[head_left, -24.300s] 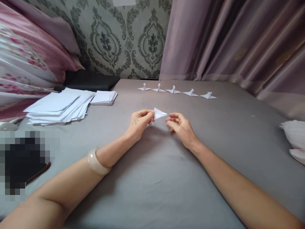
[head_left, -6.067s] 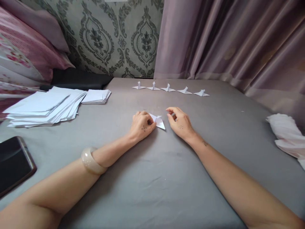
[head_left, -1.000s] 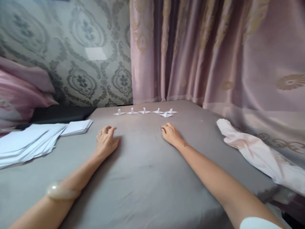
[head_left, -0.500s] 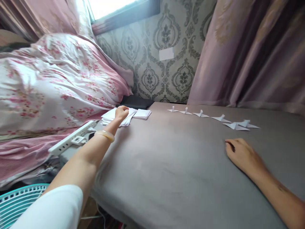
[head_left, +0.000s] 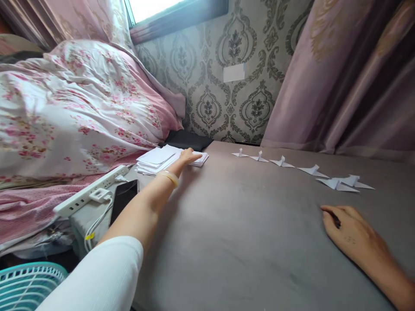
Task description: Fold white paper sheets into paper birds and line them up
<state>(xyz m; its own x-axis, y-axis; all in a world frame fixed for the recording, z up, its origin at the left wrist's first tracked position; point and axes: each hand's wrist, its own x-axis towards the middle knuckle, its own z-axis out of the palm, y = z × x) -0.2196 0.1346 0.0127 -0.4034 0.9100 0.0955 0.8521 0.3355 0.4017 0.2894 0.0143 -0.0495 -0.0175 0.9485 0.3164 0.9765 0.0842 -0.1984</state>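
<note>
My left hand [head_left: 188, 157] reaches to the far left of the table, over the near side of a small stack of white paper [head_left: 203, 159]. Its fingers are stretched out to the right, touching or just above the top sheet; I cannot tell which. Beside it lies a wider, uneven pile of white paper sheets [head_left: 154, 156]. My right hand [head_left: 352, 229] rests on the table at the right, fingers curled and thumb against the index finger, with nothing seen between them. Beyond it stand several folded white paper birds [head_left: 282, 161] in a slanting row.
A grey cloth covers the table [head_left: 233, 224]. At the left edge are a white power strip [head_left: 87, 194], a dark phone [head_left: 123, 196] and cables. A teal basket [head_left: 30, 283] stands below. Floral bedding [head_left: 81, 108] is heaped at the left; a pink curtain [head_left: 304, 95] hangs behind.
My left hand has moved right from the larger paper pile to the small stack, its fingers opening out. The view has shifted slightly; my right hand remains curled on the table.
</note>
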